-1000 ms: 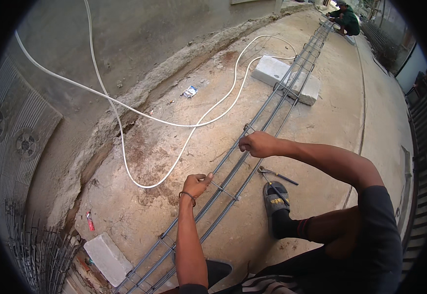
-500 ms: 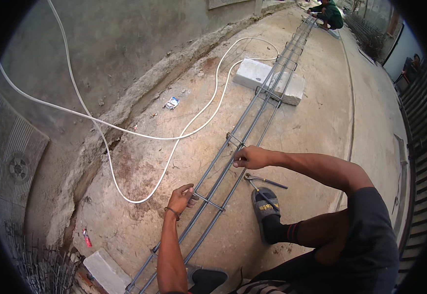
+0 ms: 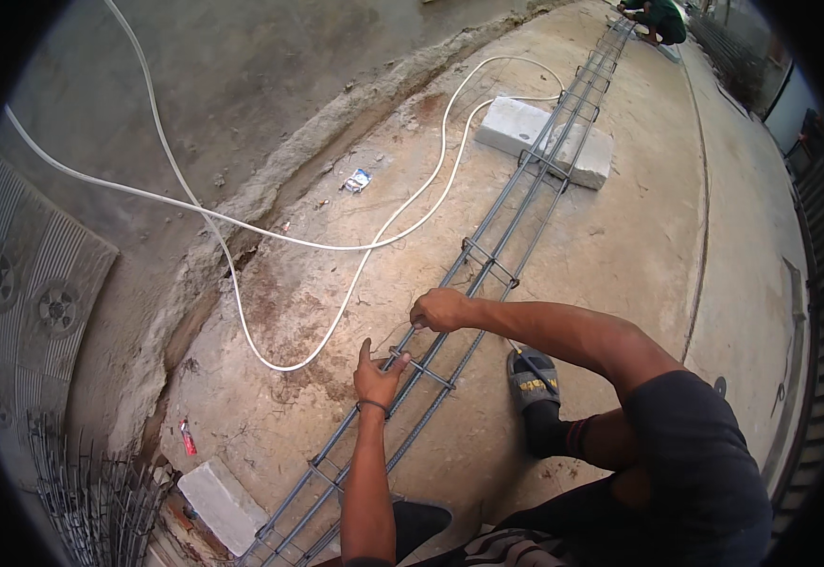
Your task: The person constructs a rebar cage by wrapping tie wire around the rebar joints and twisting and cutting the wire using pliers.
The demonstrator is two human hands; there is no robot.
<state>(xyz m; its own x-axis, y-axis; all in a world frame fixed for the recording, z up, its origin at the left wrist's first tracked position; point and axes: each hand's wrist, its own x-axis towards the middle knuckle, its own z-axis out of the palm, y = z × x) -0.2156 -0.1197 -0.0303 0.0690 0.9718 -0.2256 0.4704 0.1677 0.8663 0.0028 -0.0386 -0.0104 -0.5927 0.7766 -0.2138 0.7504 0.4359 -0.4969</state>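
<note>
A long cage of steel reinforcing bars (image 3: 487, 255) with square stirrups runs from the lower left to the far upper right. My left hand (image 3: 379, 380) is at the cage's left bar, beside a stirrup (image 3: 426, 370). Its index finger and thumb are stretched apart. Just beyond, my right hand (image 3: 440, 310) is over the same bar with its fingers closed in a pinch. A thin wire, faint in the picture, seems to run from those fingertips toward my left hand. Pincers (image 3: 538, 372) lie by my sandal (image 3: 533, 387), mostly hidden by my right forearm.
Concrete blocks (image 3: 516, 125) prop the cage farther off; another block (image 3: 223, 506) lies at lower left. A white hose (image 3: 289, 367) loops along the wall side. Rods bristle at lower left (image 3: 90, 491). A person (image 3: 658, 21) crouches at the cage's far end.
My right hand has moved left across the cage, closer to my left hand. The left hand's index finger and thumb have spread. The whole view has shifted slightly.
</note>
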